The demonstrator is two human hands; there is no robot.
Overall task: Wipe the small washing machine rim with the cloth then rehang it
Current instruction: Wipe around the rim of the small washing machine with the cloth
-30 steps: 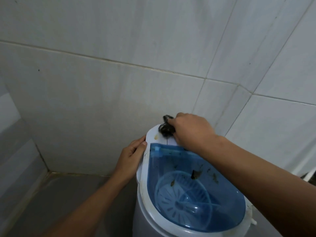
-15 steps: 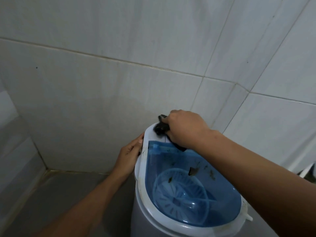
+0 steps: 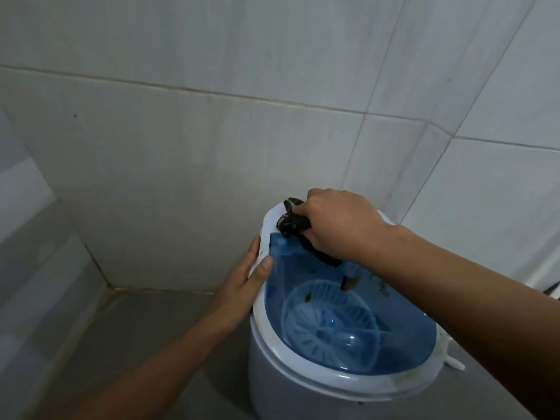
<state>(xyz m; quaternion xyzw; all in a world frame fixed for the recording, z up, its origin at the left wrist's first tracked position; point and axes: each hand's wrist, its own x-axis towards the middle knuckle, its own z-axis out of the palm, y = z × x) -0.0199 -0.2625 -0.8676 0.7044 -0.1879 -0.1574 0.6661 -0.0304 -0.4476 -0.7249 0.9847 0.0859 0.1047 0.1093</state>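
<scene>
From the head camera I look down on a small washing machine [image 3: 303,386] in a tiled corner. My right hand [image 3: 339,225] is closed around a dark bunched cloth [image 3: 292,222], pressing it on the far white rim [image 3: 274,215]. My left hand [image 3: 245,281] lies open against the rim's left side, thumb on top, holding nothing else.

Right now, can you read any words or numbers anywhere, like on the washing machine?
None: no words, numbers or brand show on the washing machine, its blue lid, the dark cloth or the wall tiles.
</scene>
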